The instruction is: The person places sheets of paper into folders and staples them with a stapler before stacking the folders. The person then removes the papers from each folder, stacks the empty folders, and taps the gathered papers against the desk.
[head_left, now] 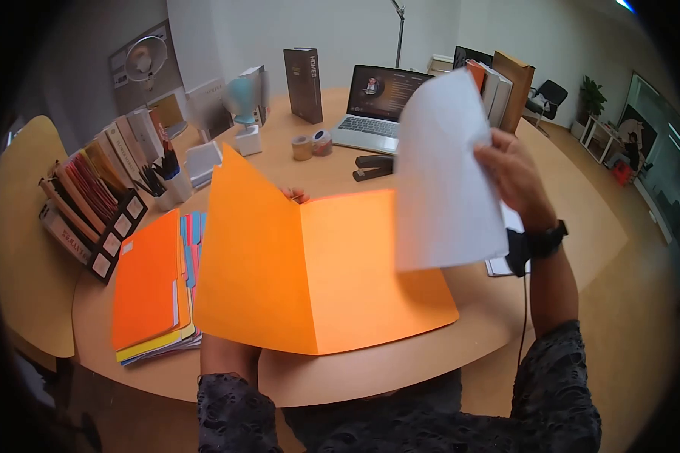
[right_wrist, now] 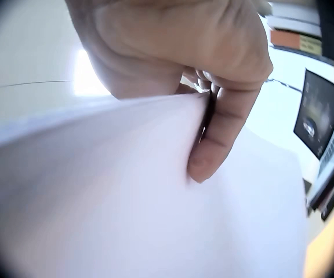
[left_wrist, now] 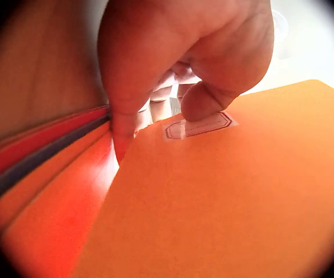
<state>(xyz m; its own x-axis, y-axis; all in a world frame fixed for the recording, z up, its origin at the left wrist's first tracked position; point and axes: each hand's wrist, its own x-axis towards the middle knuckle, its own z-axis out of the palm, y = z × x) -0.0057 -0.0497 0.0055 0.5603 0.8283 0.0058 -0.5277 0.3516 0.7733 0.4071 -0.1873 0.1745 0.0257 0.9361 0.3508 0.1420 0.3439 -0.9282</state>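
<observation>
The right grip (head_left: pixel 518 175) pinches the white paper (head_left: pixel 446 181), which hangs to its left; the left grip (left_wrist: pixel 184 52), partly hidden, seems to pinch the orange folder (head_left: pixel 363 264), spread below-left of the right grip. Best steady the folder, avoiding creases.

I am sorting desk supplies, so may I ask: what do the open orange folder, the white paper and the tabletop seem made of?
Orange folder: probably thin card, matte; covers stay fairly flat beside a crisp fold.
White paper: seemingly ordinary paper, matte; it bows softly.
Tabletop: perhaps smooth wood-look laminate, being evenly tan; real wood remains possible.
</observation>
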